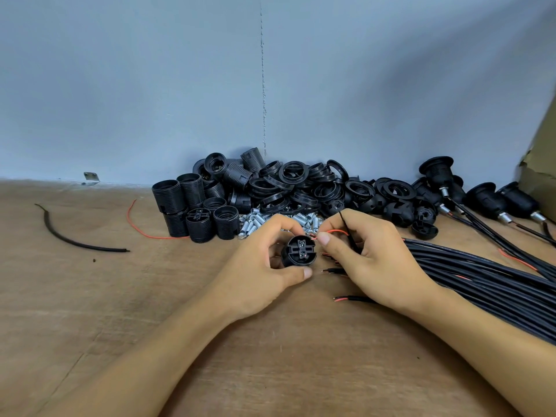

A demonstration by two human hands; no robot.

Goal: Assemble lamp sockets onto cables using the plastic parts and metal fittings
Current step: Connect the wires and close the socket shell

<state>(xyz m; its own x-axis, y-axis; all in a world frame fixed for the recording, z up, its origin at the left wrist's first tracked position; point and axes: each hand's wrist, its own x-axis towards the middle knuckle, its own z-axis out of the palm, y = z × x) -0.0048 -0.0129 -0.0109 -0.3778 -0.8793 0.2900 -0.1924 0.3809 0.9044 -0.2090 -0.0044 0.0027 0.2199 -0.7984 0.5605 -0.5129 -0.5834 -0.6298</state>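
My left hand [264, 266] grips a black socket body [298, 251] just above the wooden table, its terminal end facing me. My right hand [367, 254] pinches a thin red wire [338, 231] right beside the socket's upper right edge, with a black wire [346, 225] sticking up between its fingers. The cable these wires belong to is hidden under my right hand. A bundle of black cables [481, 275] runs off to the right, with stripped red and black ends [346, 297] lying under my right wrist.
Against the grey wall lies a heap of threaded black sockets [195, 203], rings [294, 182], caps [397, 213] and silver metal fittings [255, 222]. Assembled sockets on cables [487, 200] lie at the right near a cardboard box [541, 164]. A loose black cable piece [69, 239] and red wire [135, 224] lie left.
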